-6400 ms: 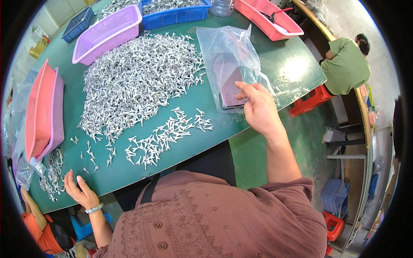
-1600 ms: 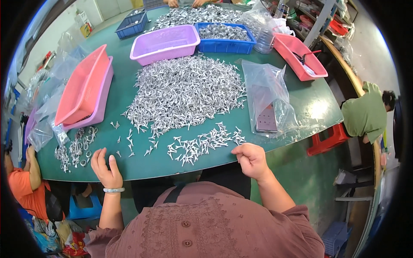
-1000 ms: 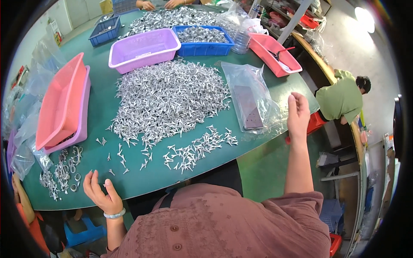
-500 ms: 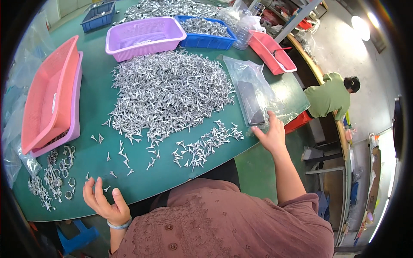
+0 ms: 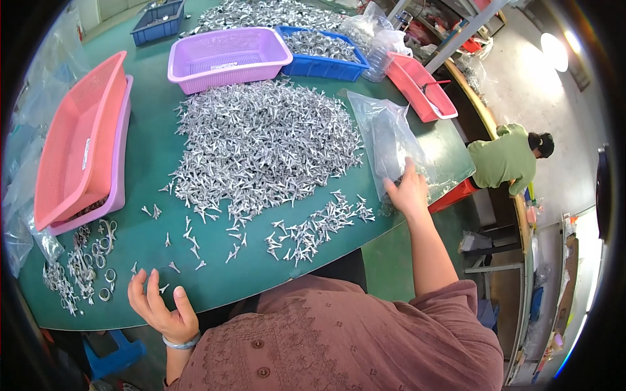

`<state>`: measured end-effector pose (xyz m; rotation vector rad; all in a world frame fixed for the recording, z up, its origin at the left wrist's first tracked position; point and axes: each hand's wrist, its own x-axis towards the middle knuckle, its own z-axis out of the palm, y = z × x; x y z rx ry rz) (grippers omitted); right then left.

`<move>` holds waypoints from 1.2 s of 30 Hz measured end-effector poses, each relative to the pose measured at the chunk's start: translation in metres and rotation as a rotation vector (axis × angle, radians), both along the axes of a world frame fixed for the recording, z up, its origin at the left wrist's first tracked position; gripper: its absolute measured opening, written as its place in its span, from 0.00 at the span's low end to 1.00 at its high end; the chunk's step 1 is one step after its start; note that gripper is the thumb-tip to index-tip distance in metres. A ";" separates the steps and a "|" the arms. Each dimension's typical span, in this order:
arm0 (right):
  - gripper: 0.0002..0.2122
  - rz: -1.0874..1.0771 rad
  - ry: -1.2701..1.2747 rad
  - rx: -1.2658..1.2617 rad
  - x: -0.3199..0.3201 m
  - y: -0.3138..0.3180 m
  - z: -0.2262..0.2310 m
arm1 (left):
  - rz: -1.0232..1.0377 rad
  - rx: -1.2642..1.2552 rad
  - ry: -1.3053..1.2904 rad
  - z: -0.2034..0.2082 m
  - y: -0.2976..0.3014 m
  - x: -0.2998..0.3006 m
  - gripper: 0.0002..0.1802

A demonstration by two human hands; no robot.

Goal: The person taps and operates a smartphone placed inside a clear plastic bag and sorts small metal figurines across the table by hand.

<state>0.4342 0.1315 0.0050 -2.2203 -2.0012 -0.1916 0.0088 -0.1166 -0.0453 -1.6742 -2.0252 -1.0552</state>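
Observation:
My left hand (image 5: 163,307) is palm-up at the table's front edge, fingers spread and holding nothing. Close to its fingertips lie a few small silvery metal pieces (image 5: 173,267), pronged at one end. My right hand (image 5: 411,191) rests on the near end of a clear plastic bag (image 5: 386,133), thumb and fingers apart. Between the hands is a small loose group of the same metal pieces (image 5: 316,228). Behind it spreads a large heap of these pieces (image 5: 261,146). Part of the bag is hidden under my right hand.
A pink basket (image 5: 78,153) leans in a purple one at left, near metal rings (image 5: 104,247). Farther back stand a purple basket (image 5: 228,49), a blue bin (image 5: 326,67) of metal parts and a pink tray (image 5: 424,91). A person in green (image 5: 505,156) works at right.
My right hand has moved slightly left onto the bag. The dark rectangle that showed at the bag can hardly be made out now. My left hand stays nearly still; the view has shifted slightly.

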 end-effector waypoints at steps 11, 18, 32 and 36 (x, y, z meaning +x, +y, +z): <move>0.36 -0.098 -0.073 0.050 0.054 0.086 -0.002 | 0.066 -0.056 0.003 0.001 0.001 0.004 0.24; 0.31 0.187 0.079 0.298 0.107 0.115 -0.018 | 0.083 -0.056 0.007 0.000 0.004 0.004 0.23; 0.14 0.735 0.124 0.487 0.019 0.030 0.054 | 0.118 -0.088 0.017 0.006 0.009 0.008 0.20; 0.15 0.609 -0.267 0.199 0.002 0.078 0.013 | 0.124 -0.074 0.005 0.006 0.011 0.007 0.19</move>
